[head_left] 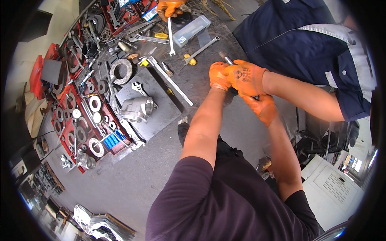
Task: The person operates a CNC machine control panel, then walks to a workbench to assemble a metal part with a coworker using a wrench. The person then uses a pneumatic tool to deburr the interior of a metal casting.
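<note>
My left hand (219,75), in an orange glove, is closed beside a co-worker's gloved hand (246,77). The end of a metal rod (228,59) sticks out past these two hands; its other parts are hidden in the gloves. My right hand (263,110), also in an orange glove, is closed just below the co-worker's hand. A small dark piece (256,97) shows at its fingers, but what it grips is mostly covered. At the top, the co-worker's other gloved hand (169,9) holds a combination wrench (170,38).
The co-worker in a navy jacket (289,44) stands close at the right. On the bench lie another wrench (201,51), a clear plastic box (192,30), a caliper (171,80) and a metal plate (167,114) bearing a cast housing (136,109). Red trays (82,168) hold rings and tools at the left.
</note>
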`<state>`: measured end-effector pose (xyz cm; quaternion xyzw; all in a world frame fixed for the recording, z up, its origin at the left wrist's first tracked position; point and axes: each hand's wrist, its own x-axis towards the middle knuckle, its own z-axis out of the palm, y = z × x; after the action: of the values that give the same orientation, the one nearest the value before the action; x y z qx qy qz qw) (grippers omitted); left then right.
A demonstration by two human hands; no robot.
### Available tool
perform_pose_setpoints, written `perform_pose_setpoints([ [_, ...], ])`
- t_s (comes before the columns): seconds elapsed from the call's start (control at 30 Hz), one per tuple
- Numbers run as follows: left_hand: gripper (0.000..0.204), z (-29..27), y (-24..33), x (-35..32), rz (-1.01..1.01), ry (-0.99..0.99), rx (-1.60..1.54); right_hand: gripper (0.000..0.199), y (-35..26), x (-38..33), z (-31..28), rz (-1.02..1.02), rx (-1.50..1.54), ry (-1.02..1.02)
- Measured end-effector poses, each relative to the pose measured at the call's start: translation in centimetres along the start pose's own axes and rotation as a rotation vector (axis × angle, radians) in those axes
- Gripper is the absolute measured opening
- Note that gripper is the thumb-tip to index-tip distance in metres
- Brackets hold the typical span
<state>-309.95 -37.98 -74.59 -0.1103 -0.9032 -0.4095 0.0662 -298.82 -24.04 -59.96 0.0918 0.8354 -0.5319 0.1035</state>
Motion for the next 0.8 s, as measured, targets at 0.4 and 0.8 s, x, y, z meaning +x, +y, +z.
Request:
perform_pose_setpoints([
  [0.4,0.022,1.0,-0.6,0.1,0.017,-0.012,0.083,0.034,-0.9,0.3,0.0,-0.114,-0.045,-0.009],
  [0.8,0.021,0.7,-0.6,-0.1,0.049,-0.001,0.028,0.034,-0.4,0.5,0.1,-0.034,0.034,-0.059],
])
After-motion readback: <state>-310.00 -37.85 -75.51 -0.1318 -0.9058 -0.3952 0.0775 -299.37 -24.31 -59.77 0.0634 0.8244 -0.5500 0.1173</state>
